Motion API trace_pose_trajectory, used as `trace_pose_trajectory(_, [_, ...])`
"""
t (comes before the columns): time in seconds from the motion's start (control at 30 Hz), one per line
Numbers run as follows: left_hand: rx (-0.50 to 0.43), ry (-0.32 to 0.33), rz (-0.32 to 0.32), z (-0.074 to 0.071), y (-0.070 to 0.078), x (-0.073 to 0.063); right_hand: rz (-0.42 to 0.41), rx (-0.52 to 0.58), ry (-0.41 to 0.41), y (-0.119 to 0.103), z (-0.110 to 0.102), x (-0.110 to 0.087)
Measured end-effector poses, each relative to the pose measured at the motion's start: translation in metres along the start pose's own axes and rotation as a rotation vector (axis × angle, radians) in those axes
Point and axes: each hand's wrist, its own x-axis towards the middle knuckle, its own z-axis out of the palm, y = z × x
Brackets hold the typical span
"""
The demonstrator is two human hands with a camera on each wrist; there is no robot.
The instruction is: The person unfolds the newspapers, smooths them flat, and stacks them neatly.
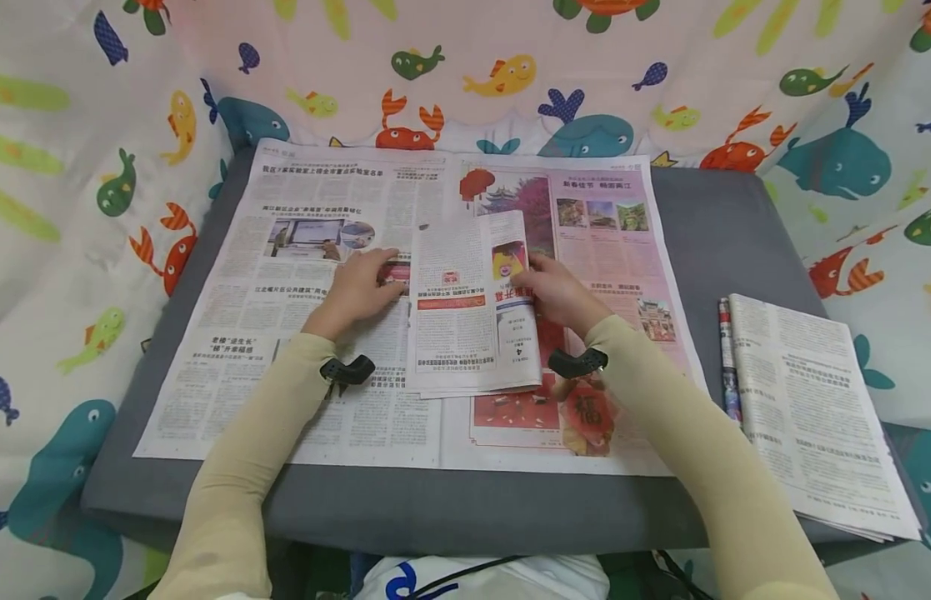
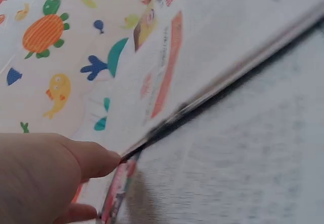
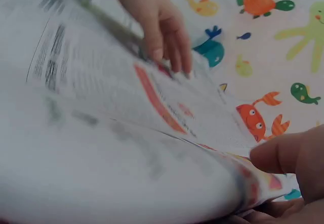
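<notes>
A folded newspaper (image 1: 465, 317), printed with an orange-red band, lies over a spread-out newspaper sheet (image 1: 202, 400) on the grey table. My right hand (image 1: 563, 292) grips its right edge, thumb (image 3: 281, 155) on top and fingers underneath, mostly hidden by the paper. That side bends up in the right wrist view. At the opposite edge is my left hand (image 1: 360, 287), its fingers loosely extended over the spread sheet. In the left wrist view the left thumb (image 2: 98, 160) comes up to the folded edge; I cannot see any fingers curled around it.
Another stack of folded newspapers (image 1: 810, 408) rests at the table's right side, its lower corner near the edge. Grey tabletop (image 1: 705, 242) shows between it and the spread sheet. A curtain (image 1: 465, 108) with sea-animal prints hangs behind and beside the table.
</notes>
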Motion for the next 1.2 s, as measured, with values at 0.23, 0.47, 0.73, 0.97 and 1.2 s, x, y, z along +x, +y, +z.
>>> trace_pose_trajectory(0.23, [0.042,-0.061,0.066,0.005,0.009,-0.006,-0.121,-0.624,0.148,0.008,-0.008,-0.005])
trace_pose_trajectory(0.47, [0.053,-0.139,0.063,0.009,0.014,0.001,-0.203,-0.764,0.191,0.019,-0.003,-0.008])
trace_pose_trajectory(0.73, [0.084,-0.099,0.042,0.01,0.014,0.0,-0.318,-0.853,0.297,0.03,0.001,-0.01])
trace_pose_trajectory(0.97, [0.15,-0.129,0.075,0.011,0.017,-0.02,-0.422,-1.155,0.297,0.02,0.028,-0.024])
trace_pose_trajectory(1.2, [0.146,-0.149,0.038,0.017,0.012,-0.024,-0.347,-1.282,0.014,0.02,0.107,-0.035])
